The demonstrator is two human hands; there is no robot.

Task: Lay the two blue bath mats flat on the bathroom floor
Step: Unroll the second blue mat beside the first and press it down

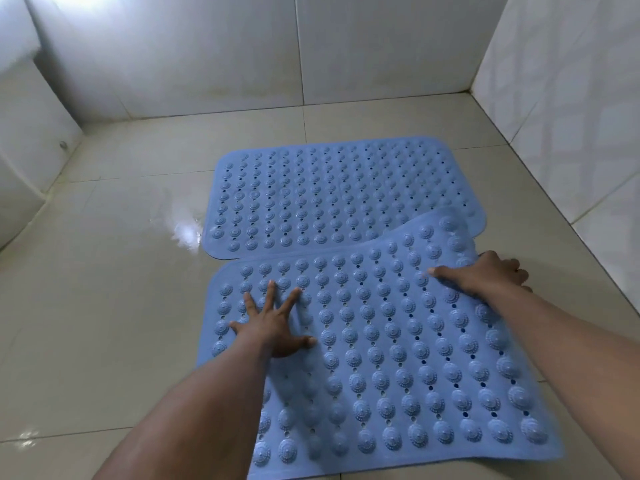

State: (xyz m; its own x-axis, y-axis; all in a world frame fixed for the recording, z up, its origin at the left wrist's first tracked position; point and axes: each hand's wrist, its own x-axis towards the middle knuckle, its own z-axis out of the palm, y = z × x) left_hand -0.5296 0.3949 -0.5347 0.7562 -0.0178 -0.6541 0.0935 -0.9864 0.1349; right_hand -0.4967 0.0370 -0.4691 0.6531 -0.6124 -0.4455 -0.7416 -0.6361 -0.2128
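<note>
Two blue rubber bath mats with rows of raised studs and drain holes lie on the tiled floor. The far mat (332,192) lies flat. The near mat (381,358) lies just in front of it, with its far right corner lifted and overlapping the far mat's near right edge. My left hand (273,327) presses flat on the near mat's left part, fingers spread. My right hand (485,275) grips the near mat's raised right edge, thumb on top and fingers curled behind the edge.
Beige floor tiles (104,289) are glossy, with a wet-looking glare patch left of the far mat. White tiled walls (207,57) close in at the back, left and right; the right wall stands close to both mats.
</note>
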